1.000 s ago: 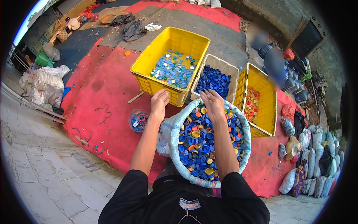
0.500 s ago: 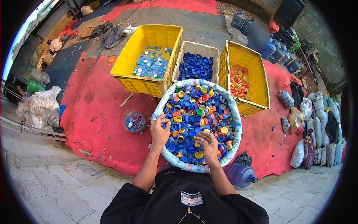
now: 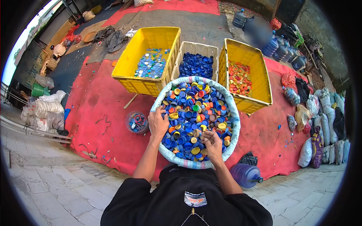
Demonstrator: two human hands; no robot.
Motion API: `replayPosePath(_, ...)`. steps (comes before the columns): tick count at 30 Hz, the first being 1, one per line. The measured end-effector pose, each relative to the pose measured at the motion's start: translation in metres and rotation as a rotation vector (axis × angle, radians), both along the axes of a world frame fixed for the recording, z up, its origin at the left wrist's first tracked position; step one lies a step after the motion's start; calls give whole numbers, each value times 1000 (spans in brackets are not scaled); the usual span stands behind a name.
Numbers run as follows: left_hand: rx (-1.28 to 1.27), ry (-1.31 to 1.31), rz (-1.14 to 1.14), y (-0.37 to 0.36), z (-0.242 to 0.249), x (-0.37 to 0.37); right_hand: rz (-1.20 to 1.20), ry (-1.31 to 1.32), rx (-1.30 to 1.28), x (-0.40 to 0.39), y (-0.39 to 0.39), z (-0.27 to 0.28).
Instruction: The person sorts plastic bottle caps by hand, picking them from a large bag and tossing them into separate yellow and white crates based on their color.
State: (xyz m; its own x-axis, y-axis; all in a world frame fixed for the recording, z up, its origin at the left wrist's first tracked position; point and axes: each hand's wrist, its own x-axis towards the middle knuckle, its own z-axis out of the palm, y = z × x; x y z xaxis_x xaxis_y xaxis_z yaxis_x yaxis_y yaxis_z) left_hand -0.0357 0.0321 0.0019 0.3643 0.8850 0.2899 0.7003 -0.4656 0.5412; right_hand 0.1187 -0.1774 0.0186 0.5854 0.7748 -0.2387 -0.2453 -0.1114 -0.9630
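Black sleeves are stretching forward from the bottom of the view, and both bare hands are working in one big woven sack (image 3: 233, 113) that is sitting open right in front of the person, brimming with bottle caps (image 3: 196, 113), mostly blue with orange, yellow, red and green mixed in, far too many to count. Left hand (image 3: 157, 123) is lying on the caps at the sack's left rim, fingers curled down into the pile; whether it is gripping any cap is not clear. Right hand (image 3: 213, 142) is digging in near the front of the sack, fingers bunched closed around some caps. Just left of the sack, one small clear tub (image 3: 136, 122) of odds and ends is sitting on the red mat (image 3: 98, 101). To the right, one blue water jug (image 3: 246, 175) is lying on its side at the mat's edge. Beyond the sack, three crates are standing in a row: one yellow crate (image 3: 130, 60) holding light blue and white caps, one pale crate (image 3: 196, 48) of dark blue caps in the middle, one yellow crate (image 3: 260, 75) of red and orange caps on the right. Farther back, several more water jugs (image 3: 281, 51) are crowding the wall.
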Motion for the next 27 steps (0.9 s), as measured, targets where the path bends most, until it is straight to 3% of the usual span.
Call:
replayPosePath(12,9,137,-14,19,-11,28,81,-37,-19,1,0,-1)
replayPosePath(27,-10,72,-43,23,-11,22,134,-57,-52,-4,10,-3)
